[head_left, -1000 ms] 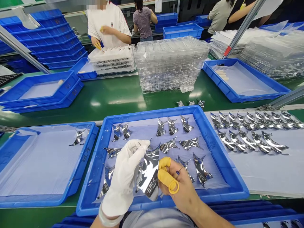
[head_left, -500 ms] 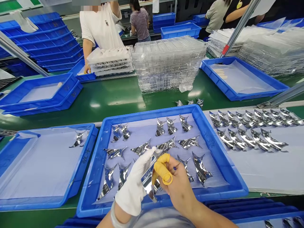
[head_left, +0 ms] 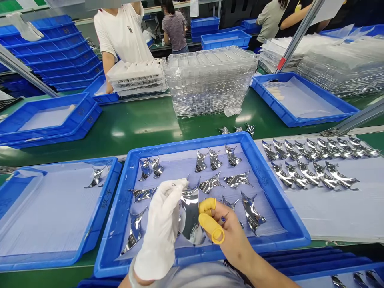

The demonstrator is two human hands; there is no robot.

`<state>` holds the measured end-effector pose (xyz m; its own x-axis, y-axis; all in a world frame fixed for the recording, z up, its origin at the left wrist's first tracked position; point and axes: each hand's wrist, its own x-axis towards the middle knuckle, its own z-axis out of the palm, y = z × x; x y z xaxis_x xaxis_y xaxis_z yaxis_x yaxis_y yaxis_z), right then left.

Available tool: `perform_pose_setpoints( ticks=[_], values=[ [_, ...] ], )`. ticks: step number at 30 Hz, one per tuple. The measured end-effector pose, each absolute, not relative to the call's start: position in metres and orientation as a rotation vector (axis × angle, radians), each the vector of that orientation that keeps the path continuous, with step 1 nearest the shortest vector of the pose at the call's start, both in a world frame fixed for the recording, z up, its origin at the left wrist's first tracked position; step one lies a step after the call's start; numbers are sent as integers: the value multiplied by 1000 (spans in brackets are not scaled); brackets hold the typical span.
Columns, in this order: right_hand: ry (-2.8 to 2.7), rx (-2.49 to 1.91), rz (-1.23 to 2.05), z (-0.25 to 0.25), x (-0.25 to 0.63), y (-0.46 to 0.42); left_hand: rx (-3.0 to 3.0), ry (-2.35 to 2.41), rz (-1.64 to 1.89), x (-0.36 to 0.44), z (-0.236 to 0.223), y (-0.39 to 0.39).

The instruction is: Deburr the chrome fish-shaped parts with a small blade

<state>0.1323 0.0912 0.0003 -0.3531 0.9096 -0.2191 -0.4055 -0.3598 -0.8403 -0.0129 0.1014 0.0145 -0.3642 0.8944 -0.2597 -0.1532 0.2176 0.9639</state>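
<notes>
one mirror-bright curved metal piece (head_left: 190, 216) sits pinched between the white-gloved left hand (head_left: 160, 228) and the bare right hand (head_left: 229, 236), fingers of both closed on it, above a blue plastic tray (head_left: 210, 141) lined with a pale sheet (head_left: 171, 170). two yellow finger cots (head_left: 207, 214) cover the right hand's fingers. both hands sit low over the tray, near its front rim, and more curved metal pieces (head_left: 237, 181) lie spaced across the sheet with open gaps between them. the glove and fingers hide parts of the held piece and nearby pieces, a small blue-tipped item (head_left: 222, 219) by the right hand is too small to make out, and the bottom edge of the view cuts off both forearms.
</notes>
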Motion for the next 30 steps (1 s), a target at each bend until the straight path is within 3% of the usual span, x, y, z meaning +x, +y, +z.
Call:
perform_pose_setpoints(
  ticks=[8, 15, 22, 30],
  values=[
    [-1254, -885, 1555, -17, 139, 91, 1170, 1417, 1613, -26, 11, 95],
    [-1438, -868, 1289, -17, 141, 92, 1510, 1153, 1577, -32, 15, 94],
    [-1205, -996, 1737, -26, 141, 93, 1760, 1174, 1203, -56, 13, 111],
    [-1057, -1224, 1677, -53, 142, 101, 2179, 1903, 541, -108, 19, 220]
  ],
)
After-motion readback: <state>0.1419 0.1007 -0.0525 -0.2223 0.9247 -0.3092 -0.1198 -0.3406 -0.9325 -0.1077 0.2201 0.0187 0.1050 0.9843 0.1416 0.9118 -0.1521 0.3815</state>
